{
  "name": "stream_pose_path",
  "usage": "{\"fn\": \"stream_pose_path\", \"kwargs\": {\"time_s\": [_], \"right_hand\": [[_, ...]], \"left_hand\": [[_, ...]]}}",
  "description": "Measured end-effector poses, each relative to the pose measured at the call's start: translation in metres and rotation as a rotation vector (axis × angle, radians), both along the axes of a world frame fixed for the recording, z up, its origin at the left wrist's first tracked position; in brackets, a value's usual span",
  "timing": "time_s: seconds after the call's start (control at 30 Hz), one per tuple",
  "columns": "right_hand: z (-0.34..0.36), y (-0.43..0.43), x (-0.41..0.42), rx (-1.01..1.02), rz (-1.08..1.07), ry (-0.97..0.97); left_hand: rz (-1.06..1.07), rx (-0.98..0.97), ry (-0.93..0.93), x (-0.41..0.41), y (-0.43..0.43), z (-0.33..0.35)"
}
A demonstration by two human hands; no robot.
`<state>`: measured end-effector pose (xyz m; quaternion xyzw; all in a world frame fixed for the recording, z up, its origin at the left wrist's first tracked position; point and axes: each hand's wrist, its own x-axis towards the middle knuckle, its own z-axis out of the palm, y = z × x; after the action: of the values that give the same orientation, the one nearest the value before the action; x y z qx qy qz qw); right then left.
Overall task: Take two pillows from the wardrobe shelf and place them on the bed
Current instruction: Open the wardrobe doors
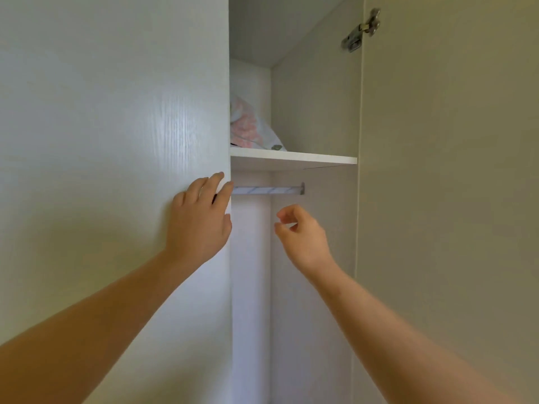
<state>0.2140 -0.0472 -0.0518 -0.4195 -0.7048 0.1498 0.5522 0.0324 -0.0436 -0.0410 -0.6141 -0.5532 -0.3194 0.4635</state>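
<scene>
Wardrobe (318, 112): L door (116, 141) before pillow (250, 126)

No text, label, brand, number or sign can be read anywhere in the view; the wardrobe door (116, 141) is plain, with only a wood grain; the pillow (250, 126) on the shelf (294, 158) carries a pink pattern but no letters; the hinge (361, 29) shows no marking.

Single head-worn wide-angle view, close to the wardrobe, facing forward and tilted slightly upward, shelf (293, 158) just above centre, both forearms reaching in from below
</scene>
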Motion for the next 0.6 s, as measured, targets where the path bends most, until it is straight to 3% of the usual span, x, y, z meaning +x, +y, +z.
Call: {"fn": "stream_pose_path", "kwargs": {"time_s": [0.1, 0.27, 0.43, 0.6], "right_hand": [[-0.001, -0.004, -0.024, -0.030, 0.053, -0.002], [-0.004, -0.007, -0.039, -0.068, 0.067, 0.019], [-0.008, -0.006, -0.036, -0.093, 0.048, 0.075], [-0.020, -0.003, -0.032, -0.117, 0.027, 0.079]], "left_hand": [[0.152, -0.217, -0.028, -0.019, 0.002, 0.004], [0.224, -0.368, 0.040, -0.022, 0.013, 0.007], [0.159, -0.235, 0.017, -0.011, 0.018, 0.014], [0.013, -0.220, -0.163, -0.011, 0.024, 0.023]]}}
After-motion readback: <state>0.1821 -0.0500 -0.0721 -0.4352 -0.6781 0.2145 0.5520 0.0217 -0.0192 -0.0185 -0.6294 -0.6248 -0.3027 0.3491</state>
